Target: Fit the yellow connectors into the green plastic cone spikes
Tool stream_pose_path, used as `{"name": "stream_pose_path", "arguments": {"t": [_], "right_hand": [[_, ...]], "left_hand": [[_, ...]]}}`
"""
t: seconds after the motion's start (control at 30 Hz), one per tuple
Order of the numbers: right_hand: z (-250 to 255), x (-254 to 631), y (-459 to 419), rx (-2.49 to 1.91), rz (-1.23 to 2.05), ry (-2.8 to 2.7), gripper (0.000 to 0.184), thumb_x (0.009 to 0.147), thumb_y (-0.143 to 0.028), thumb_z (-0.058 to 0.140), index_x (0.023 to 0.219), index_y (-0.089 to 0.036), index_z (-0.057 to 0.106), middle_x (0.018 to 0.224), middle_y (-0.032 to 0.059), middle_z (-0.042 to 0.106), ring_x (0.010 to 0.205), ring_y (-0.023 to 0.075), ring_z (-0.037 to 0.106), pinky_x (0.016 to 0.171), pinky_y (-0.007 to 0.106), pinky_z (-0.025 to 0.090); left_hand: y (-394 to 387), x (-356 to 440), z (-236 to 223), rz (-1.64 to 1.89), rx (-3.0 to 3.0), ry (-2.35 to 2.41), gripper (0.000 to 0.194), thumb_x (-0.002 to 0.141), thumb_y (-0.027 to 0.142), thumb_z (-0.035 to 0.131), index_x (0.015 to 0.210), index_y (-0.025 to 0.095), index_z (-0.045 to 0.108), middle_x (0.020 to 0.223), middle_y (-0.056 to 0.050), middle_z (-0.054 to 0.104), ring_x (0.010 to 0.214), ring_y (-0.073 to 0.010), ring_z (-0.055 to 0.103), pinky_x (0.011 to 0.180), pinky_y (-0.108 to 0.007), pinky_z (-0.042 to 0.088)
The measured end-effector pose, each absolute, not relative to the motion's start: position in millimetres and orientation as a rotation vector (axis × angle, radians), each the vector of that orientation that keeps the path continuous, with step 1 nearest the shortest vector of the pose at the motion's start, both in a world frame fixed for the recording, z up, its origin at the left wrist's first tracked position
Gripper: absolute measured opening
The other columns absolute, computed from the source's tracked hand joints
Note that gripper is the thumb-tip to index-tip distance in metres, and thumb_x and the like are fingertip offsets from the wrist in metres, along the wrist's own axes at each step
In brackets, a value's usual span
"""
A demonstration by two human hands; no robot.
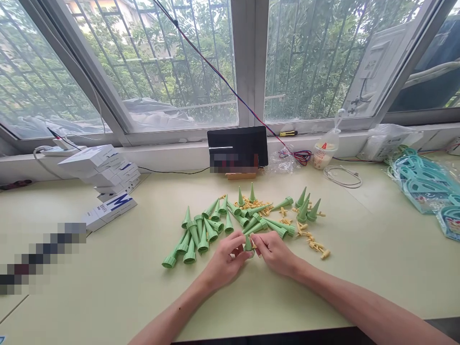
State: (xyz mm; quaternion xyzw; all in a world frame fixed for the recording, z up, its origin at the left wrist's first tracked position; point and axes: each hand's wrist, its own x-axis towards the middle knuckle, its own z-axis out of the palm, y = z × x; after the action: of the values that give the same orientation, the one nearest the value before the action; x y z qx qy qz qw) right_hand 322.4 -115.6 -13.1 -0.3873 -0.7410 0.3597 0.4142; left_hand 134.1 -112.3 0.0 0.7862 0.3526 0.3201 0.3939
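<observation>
My left hand (pixel 229 258) is closed around a green plastic cone spike (pixel 247 243), its tip pointing up. My right hand (pixel 276 253) pinches a small yellow plastic piece (pixel 253 246) against the side of that cone; the fingers hide most of it. Just beyond my hands lies a loose pile of green cones (pixel 203 242) with ribbed caps, some standing and others on their sides. Behind them is a heap of small yellow pieces (pixel 257 207). To the right, several upright cones (pixel 302 211) have yellow pieces near or on them, and more yellow pieces (pixel 316 245) are scattered in front.
Stacked white boxes (pixel 108 172) are at the left. A dark screen (pixel 237 148) leans by the window. A bagged cup (pixel 323 151), a coiled white cable (pixel 343 177) and packaged teal items (pixel 422 182) sit at the right. The table's front edge (pixel 266 335) runs below my arms.
</observation>
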Motion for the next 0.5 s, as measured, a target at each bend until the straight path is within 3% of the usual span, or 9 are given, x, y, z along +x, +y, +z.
{"name": "stream_pose_path", "arguments": {"t": [0.23, 0.5], "right_hand": [[-15.4, 324.5, -115.3, -0.948, 0.835, -1.914, 0.046, 0.106, -0.041, 0.032, 0.065, -0.020, 0.037, 0.057, -0.0036, 0.038, 0.053, 0.0110, 0.033, 0.054, 0.026, 0.029], [-19.6, 326.4, -113.1, -0.893, 0.765, -1.945, 0.043, 0.106, -0.038, 0.033, 0.066, -0.020, 0.035, 0.058, -0.0037, 0.037, 0.053, 0.0110, 0.033, 0.054, 0.026, 0.029]], "left_hand": [[-112.1, 137.2, 2.1, 0.814, 1.779, 0.867, 0.016, 0.089, 0.029, 0.065, 0.082, 0.015, 0.064, 0.079, 0.000, 0.047, 0.059, -0.0084, 0.047, 0.049, -0.020, 0.043], [-109.8, 135.9, -1.0, 0.725, 1.528, 0.804, 0.029, 0.090, 0.042, 0.065, 0.099, 0.015, 0.062, 0.075, 0.000, 0.056, 0.046, -0.0067, 0.050, 0.040, -0.019, 0.040]]}}
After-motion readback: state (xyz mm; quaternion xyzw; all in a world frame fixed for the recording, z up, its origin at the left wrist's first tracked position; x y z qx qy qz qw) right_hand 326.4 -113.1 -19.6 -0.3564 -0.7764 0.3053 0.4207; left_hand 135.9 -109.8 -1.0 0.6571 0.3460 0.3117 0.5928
